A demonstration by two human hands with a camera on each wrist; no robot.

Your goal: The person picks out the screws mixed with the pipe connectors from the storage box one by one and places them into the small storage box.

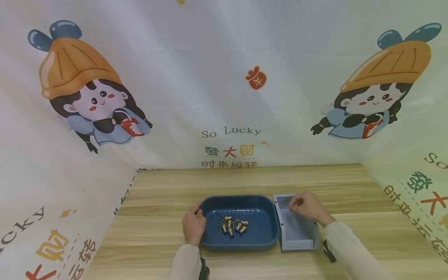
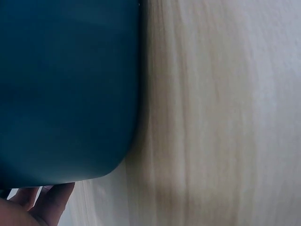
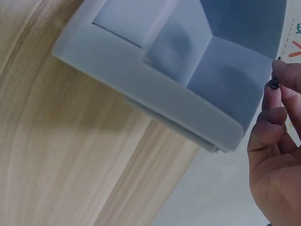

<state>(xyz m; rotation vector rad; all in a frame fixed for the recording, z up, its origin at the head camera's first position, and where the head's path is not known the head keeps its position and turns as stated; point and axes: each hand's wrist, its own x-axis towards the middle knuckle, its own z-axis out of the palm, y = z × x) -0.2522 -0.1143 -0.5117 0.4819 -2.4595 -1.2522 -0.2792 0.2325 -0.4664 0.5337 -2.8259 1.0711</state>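
My left hand grips the left rim of a dark blue plastic basin, its fingers at the wall in the left wrist view. Inside the basin lies a small pile of brass-coloured fittings with blue ends, mixed with several thin screws. Over the grey compartment box, to the basin's right, my right hand pinches a small screw between thumb and forefinger. The screw's dark cross-slotted head shows in the right wrist view, close to the box's end compartment.
The basin and box stand side by side on a wood-grain table. A printed cloth hangs behind the table and along both sides. Dark straps show near the wrists.
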